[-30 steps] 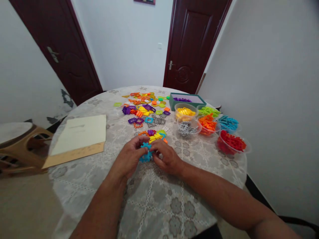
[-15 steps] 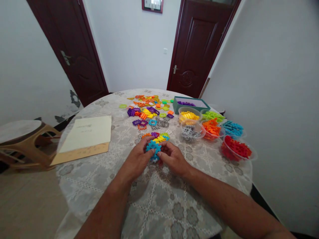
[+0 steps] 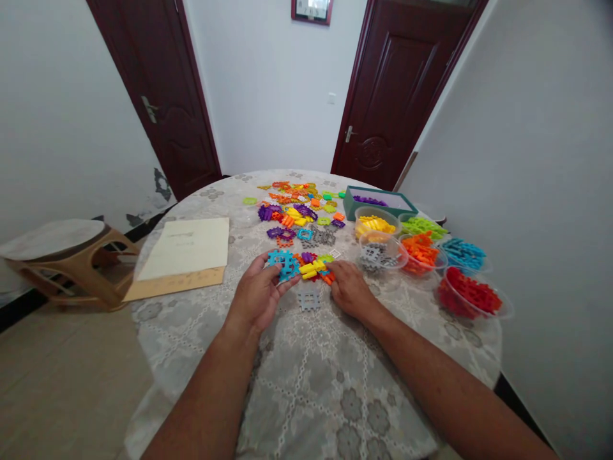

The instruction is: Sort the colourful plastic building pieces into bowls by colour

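Being held in the left hand (image 3: 256, 295) is a blue notched construction piece (image 3: 281, 262), clamped between the thumb and partly curled fingers just left of a mixed pile. The right hand (image 3: 352, 289) is positioned at the right edge of that pile, its fingers bent and lowered; whether a piece is gripped cannot be told. Yellow pieces (image 3: 312, 268) are grouped between the two hands. A gray square notched piece (image 3: 309, 301) is laid flat on the patterned tablecloth (image 3: 299, 396), nearer the forearms. Farther right, red pieces (image 3: 472, 291) and orange pieces (image 3: 420, 248) are contained in separate clear bowls.
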Available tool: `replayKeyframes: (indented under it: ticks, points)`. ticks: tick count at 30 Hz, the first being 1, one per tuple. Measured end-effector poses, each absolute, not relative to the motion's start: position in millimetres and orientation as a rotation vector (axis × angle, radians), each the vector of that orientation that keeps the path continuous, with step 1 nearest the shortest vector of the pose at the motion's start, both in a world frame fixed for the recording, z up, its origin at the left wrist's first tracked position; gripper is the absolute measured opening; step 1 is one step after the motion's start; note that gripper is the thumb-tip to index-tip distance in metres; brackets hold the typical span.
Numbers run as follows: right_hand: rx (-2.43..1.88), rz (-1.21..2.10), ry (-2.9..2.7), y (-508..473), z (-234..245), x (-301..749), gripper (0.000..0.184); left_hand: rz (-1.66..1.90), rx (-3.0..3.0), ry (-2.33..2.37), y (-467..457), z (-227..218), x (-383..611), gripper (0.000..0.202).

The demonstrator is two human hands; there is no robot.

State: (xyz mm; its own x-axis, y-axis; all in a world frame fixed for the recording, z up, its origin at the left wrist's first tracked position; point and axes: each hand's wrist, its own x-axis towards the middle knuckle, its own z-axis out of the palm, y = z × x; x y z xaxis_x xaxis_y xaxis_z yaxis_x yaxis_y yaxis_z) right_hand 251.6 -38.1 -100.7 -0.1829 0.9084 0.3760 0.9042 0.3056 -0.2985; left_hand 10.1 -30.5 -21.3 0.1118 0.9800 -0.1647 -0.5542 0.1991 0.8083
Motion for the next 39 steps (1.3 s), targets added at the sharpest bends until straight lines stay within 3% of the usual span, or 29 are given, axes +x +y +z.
replayKeyframes:
  ticks: [5, 11, 15, 19, 26, 29, 33, 39]
  points:
    - [-1.563, 0.108, -2.092, -46.8, -91.5, 248.5, 0.036, 1.293, 0.589, 0.787, -29.5, -21.2, 8.3, 0.024]
    - [-1.477, 0.317, -1.961, -63.3, -68.1, 248.2, 0.013, 1.221, 0.612, 0.806, -29.8, -21.9, 9.0, 0.026]
    - [-1.458, 0.583, -1.668, -67.5, -58.1, 246.2, 0.022, 1.146, 0.659, 0.834, -33.2, -21.0, 9.7, 0.031]
    - [-1.206, 0.936, -1.559, -72.9, -58.9, 232.9, 0.050, 0.967, 0.878, 0.801, -40.3, -21.1, 12.5, 0.043]
    - [-1.247, 0.625, -1.967, -79.8, -60.4, 218.0, 0.054, 0.778, 1.551, 0.901, -42.5, -29.6, 15.6, 0.052]
    - [-1.205, 0.547, -1.974, -79.1, -60.9, 218.0, 0.047, 0.782, 1.800, 0.966, -38.5, -37.1, 13.5, 0.057]
    - [-1.221, 0.646, -1.784, -77.1, -60.5, 215.7, 0.031, 0.750, 1.946, 0.953, -36.6, -47.2, 12.6, 0.068]
    - [-1.253, 0.692, -1.730, -80.2, -38.8, 219.5, 0.022, 0.845, 1.978, 0.935, -34.0, -48.5, 18.5, 0.073]
